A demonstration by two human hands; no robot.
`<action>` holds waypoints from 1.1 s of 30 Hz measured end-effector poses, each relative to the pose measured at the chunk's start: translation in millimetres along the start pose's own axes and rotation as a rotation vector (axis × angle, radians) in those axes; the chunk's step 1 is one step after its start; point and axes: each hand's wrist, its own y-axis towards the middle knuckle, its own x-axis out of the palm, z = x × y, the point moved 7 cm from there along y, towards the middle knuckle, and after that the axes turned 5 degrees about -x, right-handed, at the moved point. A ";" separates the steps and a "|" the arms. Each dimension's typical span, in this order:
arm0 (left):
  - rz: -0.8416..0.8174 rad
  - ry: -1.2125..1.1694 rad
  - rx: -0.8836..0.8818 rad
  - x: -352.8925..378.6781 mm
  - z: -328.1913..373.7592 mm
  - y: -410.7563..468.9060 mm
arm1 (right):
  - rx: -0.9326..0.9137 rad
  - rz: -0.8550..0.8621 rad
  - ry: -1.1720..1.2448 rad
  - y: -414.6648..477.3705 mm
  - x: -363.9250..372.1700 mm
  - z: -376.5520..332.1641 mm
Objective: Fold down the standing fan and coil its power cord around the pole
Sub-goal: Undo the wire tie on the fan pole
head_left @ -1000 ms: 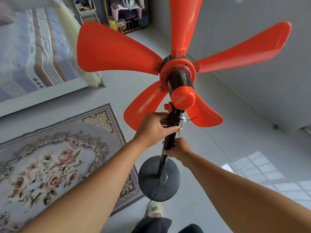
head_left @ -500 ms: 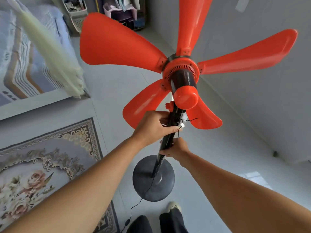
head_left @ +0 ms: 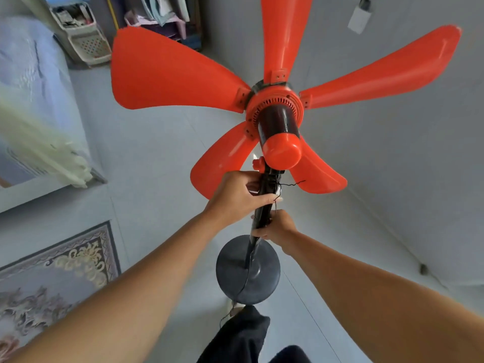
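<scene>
In front of you, in the head view, the standing fan (head_left: pixel 281 132) rests on the pale tiled floor (head_left: pixel 162 158), close to your feet. It has bright red-orange blades (head_left: pixel 170 74), a red vented hub ring, a black motor body with a rounded red rear cap, a slim black pole (head_left: pixel 263 213) and a dark round base (head_left: pixel 264 279).

The pole's long axis runs from the base straight up towards you. The rear cap points back at you and the blades spread away on the far side. A small red knob (head_left: pixel 258 163) sits at the neck, just under the cap.

You count one fan, five blades, one pole, one base and one thin black power cord (head_left: pixel 246 281). The cord drops along the pole, crosses the base and leaves over its near rim.

Your left hand (head_left: pixel 235 195) is clenched round the pole just below the knob, thumb laid across it. Your right hand (head_left: pixel 279 227) grasps the pole directly beneath, almost touching the left.

One patterned rug (head_left: pixel 52 279) lies to the left, with a bed (head_left: pixel 26 74) and one laundry basket (head_left: pixel 83 35) beyond.
</scene>
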 end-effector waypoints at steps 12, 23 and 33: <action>-0.005 0.040 0.003 28.9 28.0 218.3 | 0.025 0.015 0.050 175.2 -124.2 -51.0; 0.108 0.031 -0.021 63.0 58.2 412.4 | -0.039 -0.068 -0.008 335.0 -241.4 -101.3; 0.161 0.077 -0.031 70.7 48.7 550.5 | -0.093 -0.059 -0.046 458.4 -303.1 -139.6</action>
